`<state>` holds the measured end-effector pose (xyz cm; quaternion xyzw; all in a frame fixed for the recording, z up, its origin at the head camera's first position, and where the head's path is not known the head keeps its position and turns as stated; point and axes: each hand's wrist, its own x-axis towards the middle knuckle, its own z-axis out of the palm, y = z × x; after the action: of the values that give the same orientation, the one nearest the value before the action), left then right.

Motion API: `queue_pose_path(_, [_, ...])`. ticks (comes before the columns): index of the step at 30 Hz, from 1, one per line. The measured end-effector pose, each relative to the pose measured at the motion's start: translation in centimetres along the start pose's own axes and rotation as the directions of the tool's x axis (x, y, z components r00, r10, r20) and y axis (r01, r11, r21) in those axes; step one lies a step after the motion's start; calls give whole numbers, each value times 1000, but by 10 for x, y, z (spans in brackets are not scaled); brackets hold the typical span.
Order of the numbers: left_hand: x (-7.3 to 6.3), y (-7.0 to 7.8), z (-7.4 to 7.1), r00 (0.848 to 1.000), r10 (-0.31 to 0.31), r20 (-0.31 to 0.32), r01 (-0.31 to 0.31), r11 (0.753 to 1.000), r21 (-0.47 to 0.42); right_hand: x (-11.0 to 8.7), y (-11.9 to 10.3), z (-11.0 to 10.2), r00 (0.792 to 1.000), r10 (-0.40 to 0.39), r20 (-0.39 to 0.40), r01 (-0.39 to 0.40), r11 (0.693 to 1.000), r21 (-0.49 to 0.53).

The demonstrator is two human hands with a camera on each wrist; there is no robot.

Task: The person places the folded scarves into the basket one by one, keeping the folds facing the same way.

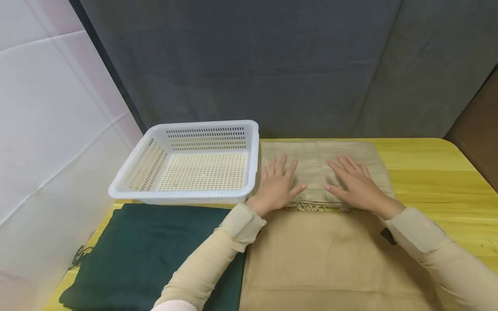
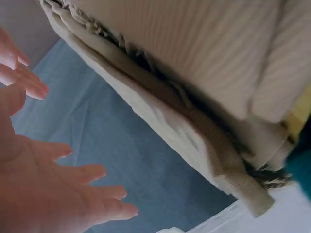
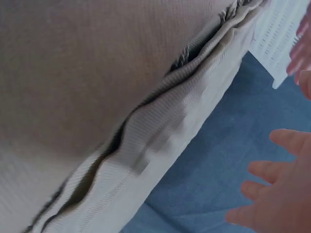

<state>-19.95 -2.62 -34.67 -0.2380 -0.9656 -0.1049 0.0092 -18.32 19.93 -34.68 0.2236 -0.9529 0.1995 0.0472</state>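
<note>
Head view: with left grip (image 1: 274, 186) and right grip (image 1: 355, 185) spread, smooth fringed beige cloth (image 1: 316, 170) evenly, right of basket (image 1: 180, 195).

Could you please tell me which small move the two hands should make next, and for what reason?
I would probably let the left hand and the right hand press lightly on the farther beige cloth and smooth it outward. Both hands hold nothing, their fingers are spread over this cloth, and loose fringe shows along its near edge.
</note>
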Motion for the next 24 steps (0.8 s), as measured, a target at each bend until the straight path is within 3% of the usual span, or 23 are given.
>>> queue_pose_path(10, [-26,-6,6,992,109,63,-109,994,-3,-20,0,-4,1000,5,-1,-4,999,53])
queue_pose_path(16, [-40,-7,10,985,160,57,-162,986,27,-37,-3,-1,1000,-16,8,16,999,45])
queue_pose_path(24, [-55,-1,2,971,236,20,-237,971,23,-57,-2,2,998,-35,46,32,996,83])
